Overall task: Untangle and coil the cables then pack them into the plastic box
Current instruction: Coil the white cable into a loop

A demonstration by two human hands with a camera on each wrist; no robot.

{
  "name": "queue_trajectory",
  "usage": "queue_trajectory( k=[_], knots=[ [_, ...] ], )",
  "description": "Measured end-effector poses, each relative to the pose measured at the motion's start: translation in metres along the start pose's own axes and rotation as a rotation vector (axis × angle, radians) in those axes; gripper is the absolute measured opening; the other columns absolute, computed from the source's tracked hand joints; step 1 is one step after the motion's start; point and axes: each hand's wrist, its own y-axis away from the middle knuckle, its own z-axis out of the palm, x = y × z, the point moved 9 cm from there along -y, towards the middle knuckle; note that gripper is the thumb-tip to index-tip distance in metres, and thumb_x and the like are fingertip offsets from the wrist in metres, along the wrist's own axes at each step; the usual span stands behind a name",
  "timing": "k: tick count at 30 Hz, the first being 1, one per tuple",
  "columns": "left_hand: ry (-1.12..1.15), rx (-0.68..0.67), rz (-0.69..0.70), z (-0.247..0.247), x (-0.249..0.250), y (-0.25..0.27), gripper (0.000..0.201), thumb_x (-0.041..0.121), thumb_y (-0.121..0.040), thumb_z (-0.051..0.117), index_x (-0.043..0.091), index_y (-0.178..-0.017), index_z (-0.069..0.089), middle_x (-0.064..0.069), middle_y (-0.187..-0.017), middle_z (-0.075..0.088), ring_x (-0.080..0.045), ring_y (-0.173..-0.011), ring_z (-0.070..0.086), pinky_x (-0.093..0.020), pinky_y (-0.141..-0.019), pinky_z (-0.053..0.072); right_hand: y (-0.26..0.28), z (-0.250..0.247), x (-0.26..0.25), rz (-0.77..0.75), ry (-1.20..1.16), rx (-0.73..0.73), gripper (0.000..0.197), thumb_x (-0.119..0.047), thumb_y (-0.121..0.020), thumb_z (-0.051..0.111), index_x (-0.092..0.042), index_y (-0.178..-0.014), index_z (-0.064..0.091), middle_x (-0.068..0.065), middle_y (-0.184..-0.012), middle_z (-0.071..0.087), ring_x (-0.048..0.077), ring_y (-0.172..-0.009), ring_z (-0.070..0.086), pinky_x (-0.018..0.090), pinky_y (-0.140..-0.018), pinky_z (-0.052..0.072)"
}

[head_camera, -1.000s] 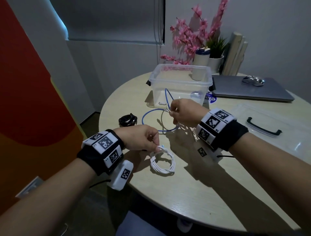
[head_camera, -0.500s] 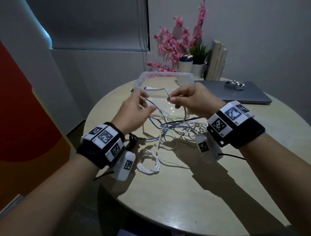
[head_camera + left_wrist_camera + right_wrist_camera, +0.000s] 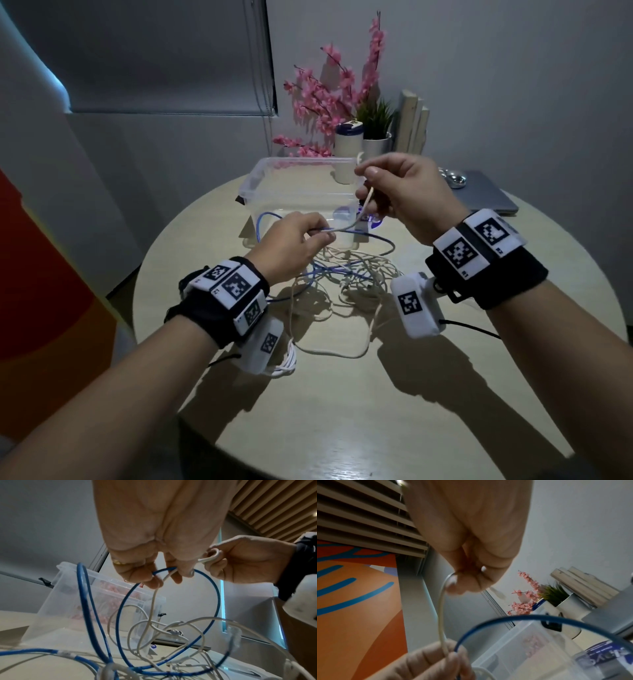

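hands: 2 (left hand [image 3: 291,240], right hand [image 3: 404,198]) | plastic box [image 3: 260,185]: 1 | blue cable [image 3: 383,241]: 1 | loose white cable [image 3: 363,209]: at least 1, tangle too dense to count | coiled white cable [image 3: 286,365]: 1 | desk [image 3: 342,411]: 1 | laptop [image 3: 489,198]: 1 | potted plant [image 3: 376,137]: 1

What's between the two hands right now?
A short taut stretch of white cable runs from left hand to right hand, clearest in the head view.
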Motion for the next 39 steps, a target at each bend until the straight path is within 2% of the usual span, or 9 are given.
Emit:
queue_trajectory(
  k=[7,11,15,19,21,24,31,35,39],
  knots=[
    [-0.006,0.14,0.001,-0.02,-0.003,-0.012,0.032,0.032,-0.098,0.047,0.02,-0.124,0.063,0.0,-0.112,0.05,-0.008,-0.1,0.045,-0.016,-0.081,0.033,-0.002,-0.006,0.024,0.082,0.065,-0.001,0.022,0.007,-0.091,0.05,0.004,-0.109,0.062,0.019,-0.094,0.066,0.022,-0.081,0.066,0.03,-0.075,0.057],
    [0.067,0.363,0.072,-0.047,0.009,-0.009,0.024,0.028,-0.097,0.052,0.016,-0.105,0.072,-0.01,-0.098,0.063,-0.017,-0.089,0.054,-0.024,-0.078,0.044,-0.005,-0.014,0.019,-0.041,0.415,0.055,0.01,-0.015,-0.09,0.062,-0.012,-0.089,0.072,0.01,-0.084,0.071,0.025,-0.075,0.066,0.043,-0.079,0.056],
    [0.31,0.323,-0.02,-0.047,0.008,-0.015,0.02,0.024,-0.095,0.057,0.015,-0.083,0.07,-0.009,-0.069,0.064,-0.016,-0.062,0.058,-0.036,-0.069,0.054,-0.004,-0.008,0.022,-0.037,0.42,-0.007,0.012,-0.017,-0.093,0.055,-0.019,-0.085,0.063,0.012,-0.095,0.069,0.031,-0.092,0.063,0.05,-0.09,0.05],
    [0.58,0.33,-0.111,-0.049,0.002,-0.02,0.026,0.02,-0.099,0.049,0.012,-0.079,0.062,-0.007,-0.064,0.061,-0.013,-0.056,0.059,-0.024,-0.062,0.055,-0.001,-0.002,0.031,-0.059,0.522,-0.011,0.033,-0.034,-0.085,0.068,-0.018,-0.109,0.051,0.0,-0.105,0.056,0.011,-0.094,0.053,0.028,-0.082,0.047],
    [0.683,0.333,-0.147,-0.051,-0.002,-0.02,0.028,0.022,-0.1,0.047,0.009,-0.08,0.06,-0.01,-0.067,0.063,-0.015,-0.059,0.063,-0.021,-0.06,0.056,0.003,-0.012,0.023,-0.118,0.524,0.147,0.034,-0.033,-0.08,0.074,-0.017,-0.099,0.05,-0.003,-0.09,0.052,0.006,-0.076,0.048,0.02,-0.069,0.041],
    [0.825,0.323,-0.168,-0.053,-0.006,-0.02,0.028,0.022,-0.1,0.046,0.006,-0.083,0.059,-0.013,-0.071,0.065,-0.016,-0.063,0.067,-0.02,-0.06,0.057,0.005,0.0,0.025,-0.111,0.421,0.048,0.022,-0.026,-0.078,0.077,-0.011,-0.079,0.06,0.0,-0.066,0.058,0.01,-0.058,0.051,0.03,-0.058,0.047],
    [1.157,0.282,-0.066,-0.065,0.021,-0.019,0.03,0.019,-0.102,0.039,0.003,-0.084,0.057,-0.011,-0.07,0.07,-0.015,-0.067,0.07,-0.018,-0.062,0.057,0.008,0.042,0.067,0.125,0.673,-0.28,0.043,-0.032,-0.07,0.083,-0.02,-0.104,0.059,-0.002,-0.087,0.065,0.007,-0.071,0.06,0.024,-0.069,0.049],
    [1.241,0.313,-0.017,-0.079,0.028,-0.015,0.031,0.019,-0.103,0.036,0.003,-0.084,0.055,-0.012,-0.071,0.07,-0.015,-0.066,0.07,-0.017,-0.061,0.057,0.002,0.04,0.064,0.058,0.762,-0.245,0.032,-0.014,-0.079,0.073,-0.021,-0.108,0.063,-0.003,-0.092,0.067,0.002,-0.069,0.057,0.021,-0.071,0.044],
    [1.235,0.398,-0.066,-0.086,0.015,-0.013,0.031,0.022,-0.104,0.034,0.007,-0.084,0.054,-0.007,-0.065,0.069,-0.014,-0.062,0.07,-0.018,-0.056,0.056,-0.007,0.02,0.061,0.061,0.721,-0.111,0.034,-0.002,-0.085,0.056,-0.027,-0.106,0.057,0.004,-0.096,0.063,0.02,-0.077,0.065,0.033,-0.067,0.053]
  ],
)
